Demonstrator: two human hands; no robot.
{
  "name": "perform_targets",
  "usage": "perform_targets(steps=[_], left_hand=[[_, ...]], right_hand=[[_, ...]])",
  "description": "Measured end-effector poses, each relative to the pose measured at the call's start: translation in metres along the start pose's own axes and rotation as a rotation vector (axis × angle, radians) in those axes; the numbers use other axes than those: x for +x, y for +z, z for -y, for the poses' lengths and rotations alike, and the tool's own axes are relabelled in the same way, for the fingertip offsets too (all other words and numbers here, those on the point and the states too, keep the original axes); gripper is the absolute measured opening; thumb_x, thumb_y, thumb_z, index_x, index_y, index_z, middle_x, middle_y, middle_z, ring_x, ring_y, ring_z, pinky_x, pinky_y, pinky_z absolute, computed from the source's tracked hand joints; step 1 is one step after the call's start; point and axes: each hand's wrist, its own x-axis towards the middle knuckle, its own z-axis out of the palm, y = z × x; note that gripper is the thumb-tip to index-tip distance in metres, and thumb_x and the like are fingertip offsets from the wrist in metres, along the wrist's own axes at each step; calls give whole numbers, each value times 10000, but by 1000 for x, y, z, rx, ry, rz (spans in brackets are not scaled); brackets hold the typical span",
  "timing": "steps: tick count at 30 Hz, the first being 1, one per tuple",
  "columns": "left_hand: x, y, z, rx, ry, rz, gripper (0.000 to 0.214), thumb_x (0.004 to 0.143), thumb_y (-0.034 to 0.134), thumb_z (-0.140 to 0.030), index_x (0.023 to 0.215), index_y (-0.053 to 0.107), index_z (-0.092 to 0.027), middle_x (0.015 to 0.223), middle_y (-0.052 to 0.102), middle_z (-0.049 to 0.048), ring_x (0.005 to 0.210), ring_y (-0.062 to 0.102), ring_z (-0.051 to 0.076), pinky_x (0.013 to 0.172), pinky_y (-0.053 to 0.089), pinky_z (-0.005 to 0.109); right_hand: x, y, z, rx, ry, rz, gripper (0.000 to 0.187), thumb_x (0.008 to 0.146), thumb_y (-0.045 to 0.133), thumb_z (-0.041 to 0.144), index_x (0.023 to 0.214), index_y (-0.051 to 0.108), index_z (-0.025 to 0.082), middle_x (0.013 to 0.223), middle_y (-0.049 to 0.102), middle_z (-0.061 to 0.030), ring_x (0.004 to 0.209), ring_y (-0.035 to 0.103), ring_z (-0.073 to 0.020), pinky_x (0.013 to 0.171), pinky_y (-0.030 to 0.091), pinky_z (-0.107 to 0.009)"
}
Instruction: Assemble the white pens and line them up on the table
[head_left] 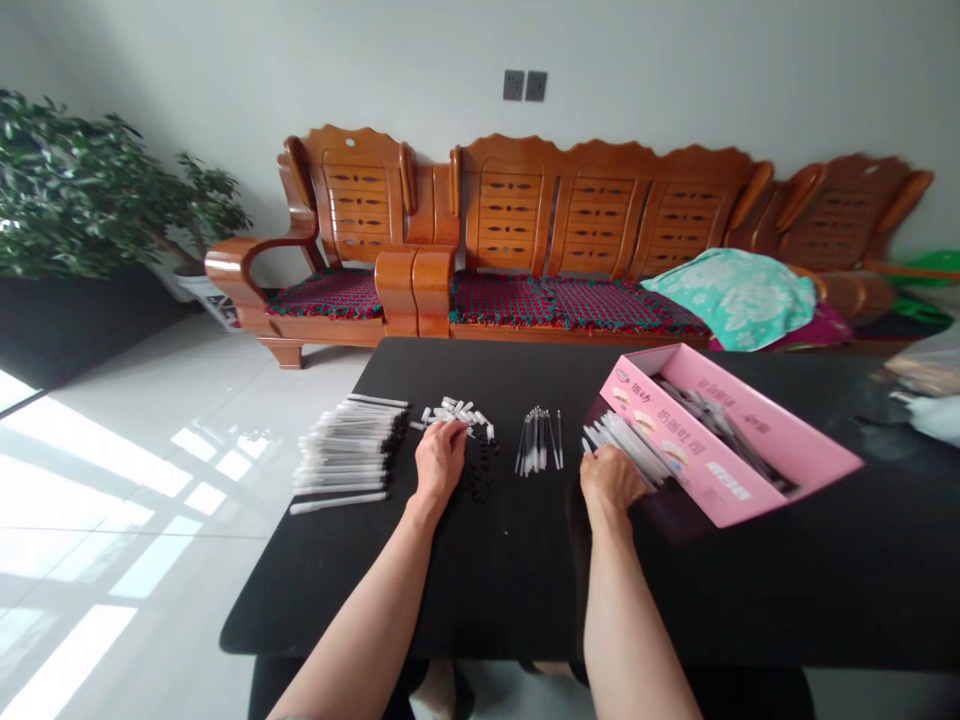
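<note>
My left hand (441, 462) reaches into a small heap of white pen caps (457, 408), its fingers pinched together over the near ones. What lies between those fingertips is too small to make out. Small black pieces (478, 478) are scattered just right of that hand. My right hand (613, 482) is curled around the left ends of white pen barrels (626, 440) that lie in a pile against the pink box (795, 490). Between the hands lies a bunch of pen refills (538, 440) with dark tips. A stack of white pens (349, 450) lies at the left.
The pink box, tilted at the right, holds more dark slender items. A black table (487, 590) carries everything, with plastic bags (930, 400) at its far right. Behind it stands a wooden sofa (510, 215) with a turquoise cloth (735, 295). A potted plant (112, 200) is at the left.
</note>
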Motion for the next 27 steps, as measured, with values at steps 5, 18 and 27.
perform_targets(steps=[5, 18, 27], left_hand=[[-4, -3, -12, -19, -10, 51, 123, 870, 606, -189, 917, 716, -219, 903, 702, 36, 878, 630, 189, 804, 474, 286], [-23, 24, -70, 196, 262, 455, 168, 868, 637, -336, 872, 686, -176, 900, 650, 92, 867, 617, 223, 787, 462, 323], [-25, 16, -59, 185, 95, 340, 218, 908, 526, -275, 781, 681, -189, 835, 671, 72, 739, 635, 183, 650, 412, 270]], right_hand=[[-1, 5, 14, 779, 81, -13, 180, 725, 645, 360, 686, 656, 184, 543, 618, -23, 523, 580, -193, 514, 441, -302], [-16, 17, 31, 1276, 265, 96, 196, 711, 696, 338, 691, 596, 171, 412, 494, 82, 295, 406, -74, 298, 297, -178], [-15, 15, 34, 1421, 271, 223, 323, 713, 723, 434, 778, 576, 154, 568, 697, -32, 287, 483, -88, 265, 243, -163]])
